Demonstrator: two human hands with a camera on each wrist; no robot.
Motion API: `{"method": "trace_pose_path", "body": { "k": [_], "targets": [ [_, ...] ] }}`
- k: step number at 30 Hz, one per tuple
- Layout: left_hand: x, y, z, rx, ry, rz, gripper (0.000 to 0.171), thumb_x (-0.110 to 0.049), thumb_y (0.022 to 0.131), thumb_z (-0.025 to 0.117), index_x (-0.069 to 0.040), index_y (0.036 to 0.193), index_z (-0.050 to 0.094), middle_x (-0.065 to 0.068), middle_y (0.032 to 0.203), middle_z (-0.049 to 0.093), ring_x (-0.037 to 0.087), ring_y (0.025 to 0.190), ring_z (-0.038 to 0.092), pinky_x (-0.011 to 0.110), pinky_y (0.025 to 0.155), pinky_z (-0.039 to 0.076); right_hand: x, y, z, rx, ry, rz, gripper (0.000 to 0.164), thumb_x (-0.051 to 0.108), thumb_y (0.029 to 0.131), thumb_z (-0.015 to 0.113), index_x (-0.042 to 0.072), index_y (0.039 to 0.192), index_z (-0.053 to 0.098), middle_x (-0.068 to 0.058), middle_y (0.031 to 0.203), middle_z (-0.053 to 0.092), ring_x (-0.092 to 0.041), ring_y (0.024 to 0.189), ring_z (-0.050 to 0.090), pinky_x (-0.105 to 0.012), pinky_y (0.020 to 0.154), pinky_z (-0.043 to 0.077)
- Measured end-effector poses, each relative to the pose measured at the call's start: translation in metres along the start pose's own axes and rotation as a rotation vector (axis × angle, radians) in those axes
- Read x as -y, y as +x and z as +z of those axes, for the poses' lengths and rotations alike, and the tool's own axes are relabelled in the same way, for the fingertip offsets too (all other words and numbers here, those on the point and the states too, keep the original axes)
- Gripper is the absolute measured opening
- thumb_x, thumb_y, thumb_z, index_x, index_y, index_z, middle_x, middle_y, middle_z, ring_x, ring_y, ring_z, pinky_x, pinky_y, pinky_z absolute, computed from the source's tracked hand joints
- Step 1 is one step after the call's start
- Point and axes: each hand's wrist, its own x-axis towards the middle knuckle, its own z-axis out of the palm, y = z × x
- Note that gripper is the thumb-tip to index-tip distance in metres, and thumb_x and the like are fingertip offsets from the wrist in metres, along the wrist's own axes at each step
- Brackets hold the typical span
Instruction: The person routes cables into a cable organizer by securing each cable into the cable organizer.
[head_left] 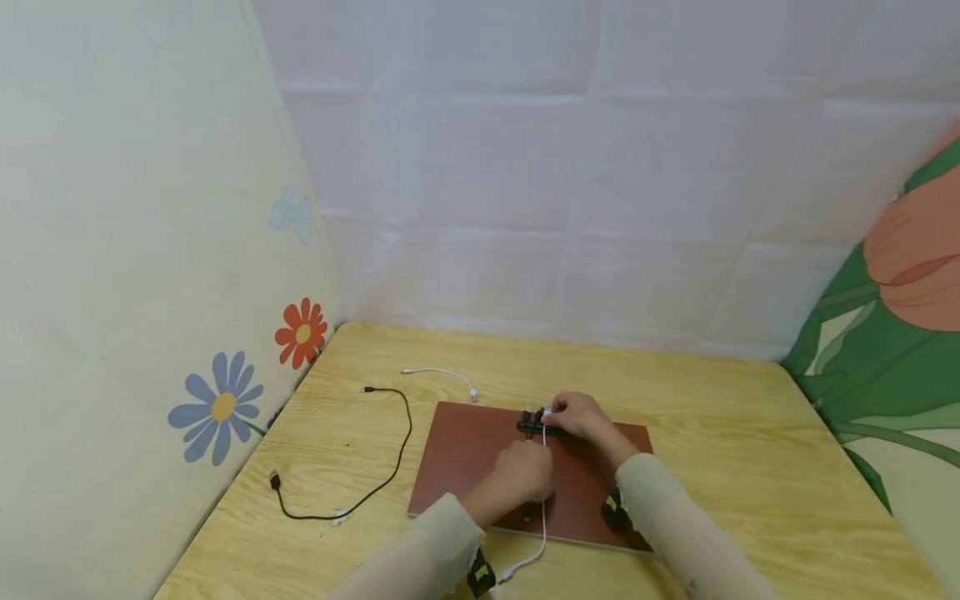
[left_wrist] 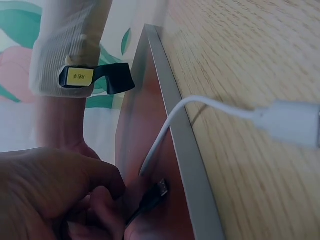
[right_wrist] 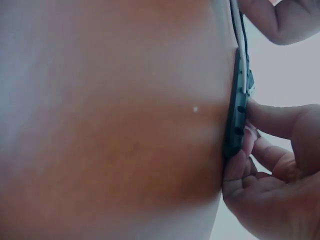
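A black slotted cable organizer (head_left: 530,427) lies near the far edge of a reddish-brown board (head_left: 457,450). My right hand (head_left: 581,417) grips its right end, thumb and fingertips close around it in the right wrist view. A white cable (head_left: 543,467) sits in one slot, its far plug beside the right fingertips, and runs down over the board past its near edge. My left hand (head_left: 525,471) is curled low over the board's middle, holding a black cable; its micro-USB plug (left_wrist: 154,194) sticks out below the fingers. The left hand partly hides both cables.
To the left, a longer black USB cable (head_left: 405,450) curves across the wooden table (head_left: 720,417), crossing a small white piece (head_left: 340,517). A short white cable (head_left: 442,371) lies behind the board. White sheeting (head_left: 465,167) hangs behind, and printed flower sheets (head_left: 225,406) flank the table.
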Motion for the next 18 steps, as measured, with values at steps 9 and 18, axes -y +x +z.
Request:
{"method": "trace_pose_path", "body": {
  "k": [9,18],
  "targets": [
    [-0.0022,0.0034,0.0052,0.026,0.025,-0.008,0.020,-0.029,0.091,0.071,-0.011,0.081,0.070,0.006,0.090,0.068,0.022,0.076,0.061,0.034,0.056,0.051,0.0074,-0.0037,0.0016,-0.005,-0.116,-0.001,0.025,0.021,0.097,0.067,0.006,0.078,0.061,-0.006,0.073,0.056,-0.020,0.065,0.050,-0.031,0.059,0.040],
    [0.0026,0.0011,0.0043,0.033,-0.057,0.003,0.029,-0.029,0.094,0.066,-0.013,0.070,0.063,0.006,0.084,0.066,0.020,0.065,0.057,0.033,0.052,0.048,0.0036,-0.0011,-0.0021,0.061,-0.086,0.049,0.046,0.030,0.097,0.066,0.016,0.058,0.045,0.004,0.055,0.036,-0.012,0.051,0.032,-0.025,0.052,0.030]
  ]
}}
